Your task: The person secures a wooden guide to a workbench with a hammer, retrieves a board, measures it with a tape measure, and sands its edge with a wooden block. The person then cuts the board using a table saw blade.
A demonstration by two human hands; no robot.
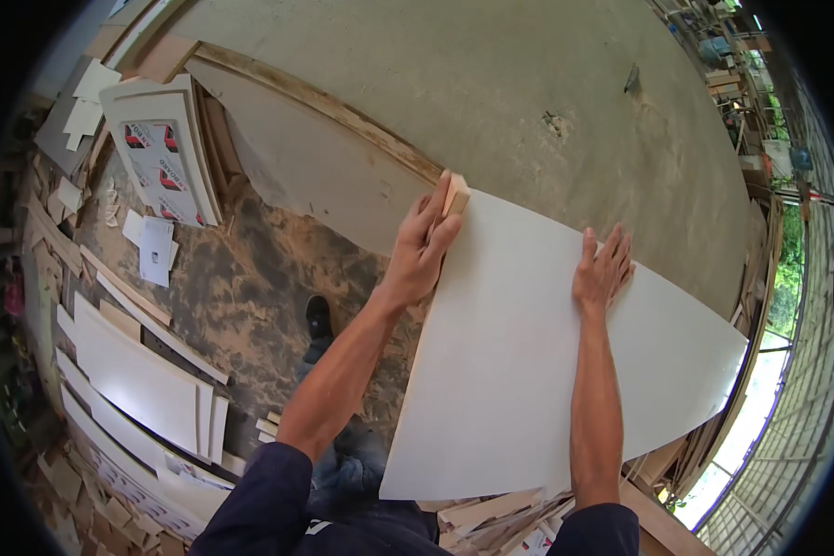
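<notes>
Watching remotely, I'd hold the wood block (458,196) square at the white board's (509,371) far-left corner with the left hand's (420,246) closed grip, the right hand (603,273) (open, palm down, grasping nothing) steadying the far edge.

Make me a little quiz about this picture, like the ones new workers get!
1. True or false: the right hand touches the white board.
2. What is the left hand holding?
3. Which hand is nearer the printed panel? A) left B) right

Key: 1. True. 2. A small wooden block. 3. A.
</notes>
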